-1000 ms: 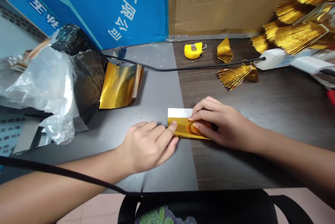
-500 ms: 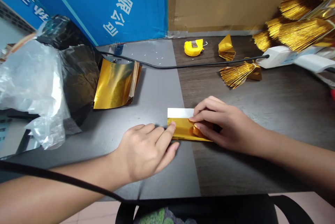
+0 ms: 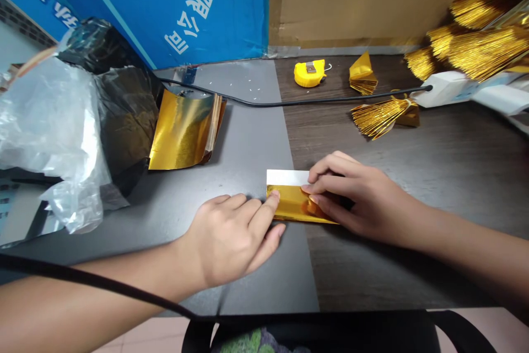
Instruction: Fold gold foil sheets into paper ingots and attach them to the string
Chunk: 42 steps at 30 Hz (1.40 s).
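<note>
A sheet of gold foil paper (image 3: pixel 289 204) lies folded on the table, with a white strip (image 3: pixel 285 177) showing along its far edge. My left hand (image 3: pixel 233 237) has its index fingertip pressed on the sheet's left end. Its thumb is stretched out apart from the paper's near edge, and the other fingers are loosely bent. From the right, my right hand (image 3: pixel 355 193) grips the sheet, thumb and fingertips close together on the foil. It covers the right end of the sheet.
A stack of gold foil sheets (image 3: pixel 179 132) leans against a black plastic bag (image 3: pixel 128 116). A yellow tape measure (image 3: pixel 309 74), a black cable (image 3: pixel 264 104) and a tied gold fan bundle (image 3: pixel 380 117) lie beyond my hands. More gold bundles (image 3: pixel 485 53) are piled at right; boxes (image 3: pixel 351 0) stand behind.
The whole view has shifted slightly, so things appear a little to the right. Both hands keep nearly the same position on the foil paper.
</note>
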### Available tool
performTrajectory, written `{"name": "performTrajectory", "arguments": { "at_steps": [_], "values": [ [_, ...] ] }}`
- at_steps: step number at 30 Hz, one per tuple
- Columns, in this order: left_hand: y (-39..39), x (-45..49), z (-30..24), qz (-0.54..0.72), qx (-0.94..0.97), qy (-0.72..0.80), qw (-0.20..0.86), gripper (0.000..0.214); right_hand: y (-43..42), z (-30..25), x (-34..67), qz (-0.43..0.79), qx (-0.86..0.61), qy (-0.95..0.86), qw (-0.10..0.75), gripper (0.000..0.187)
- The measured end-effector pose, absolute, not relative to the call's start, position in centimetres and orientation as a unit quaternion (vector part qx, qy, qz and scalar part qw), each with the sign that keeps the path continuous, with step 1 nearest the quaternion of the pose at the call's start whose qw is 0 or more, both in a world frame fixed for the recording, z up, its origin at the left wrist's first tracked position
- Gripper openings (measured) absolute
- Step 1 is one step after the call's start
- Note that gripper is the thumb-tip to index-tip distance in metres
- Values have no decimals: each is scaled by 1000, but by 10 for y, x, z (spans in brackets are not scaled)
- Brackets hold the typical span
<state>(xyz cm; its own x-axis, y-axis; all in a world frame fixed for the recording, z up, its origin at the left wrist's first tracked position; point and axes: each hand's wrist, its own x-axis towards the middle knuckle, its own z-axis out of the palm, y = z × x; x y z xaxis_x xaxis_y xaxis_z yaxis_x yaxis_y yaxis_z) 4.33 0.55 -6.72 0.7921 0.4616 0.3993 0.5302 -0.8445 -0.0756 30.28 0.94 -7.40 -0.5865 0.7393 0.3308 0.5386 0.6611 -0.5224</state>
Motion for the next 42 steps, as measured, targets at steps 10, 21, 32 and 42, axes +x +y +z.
{"name": "performTrajectory", "arguments": {
  "at_steps": [10, 21, 32, 42],
  "values": [
    [7, 45, -63, -170, -940, -280, 95, 33, 10, -74, 303, 189, -366, -873, 260, 11],
    [12, 43, -64, -156, -952, -258, 48, 30, 12, -71, 304, 195, -357, -879, 250, 14],
    [10, 43, -61, -182, -962, -195, -53, 61, 22, -52, 303, 81, -321, -933, 139, 23],
    [10, 41, -71, -201, -964, -162, -64, 39, 17, -46, 299, 140, -290, -937, 134, 21]
  ]
}}
